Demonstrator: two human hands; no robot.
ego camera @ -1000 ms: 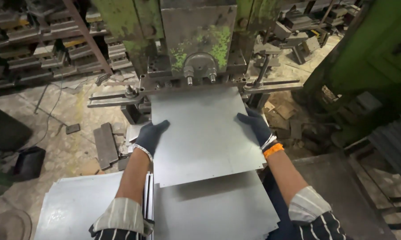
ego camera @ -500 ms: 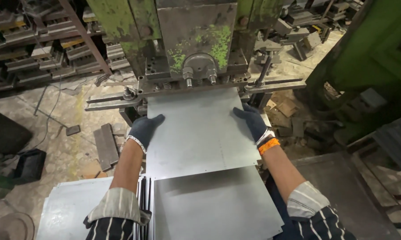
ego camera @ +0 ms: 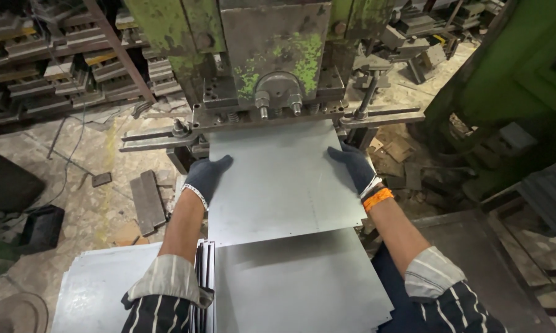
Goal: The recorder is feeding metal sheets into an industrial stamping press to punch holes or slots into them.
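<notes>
A flat grey metal sheet [ego camera: 278, 179] lies with its far edge under the tooling of a worn green press [ego camera: 265, 55]. My left hand [ego camera: 205, 177], in a dark glove, grips the sheet's left edge. My right hand [ego camera: 354, 165], also gloved with an orange cuff, grips the right edge near the press's right clamp bar [ego camera: 383, 115]. The sheet's near end overlaps a stack of similar sheets [ego camera: 302, 290] in front of me.
Another pile of sheets [ego camera: 99, 287] lies at the lower left. Metal racks with parts [ego camera: 37, 68] stand at the far left. Scrap plates [ego camera: 147, 200] lie on the stone floor. A green machine frame [ego camera: 512, 80] and a dark table [ego camera: 494, 265] stand on the right.
Both hands have pushed the sheet forward, so its far edge now sits deeper under the press tooling. The view has shifted closer to the machine.
</notes>
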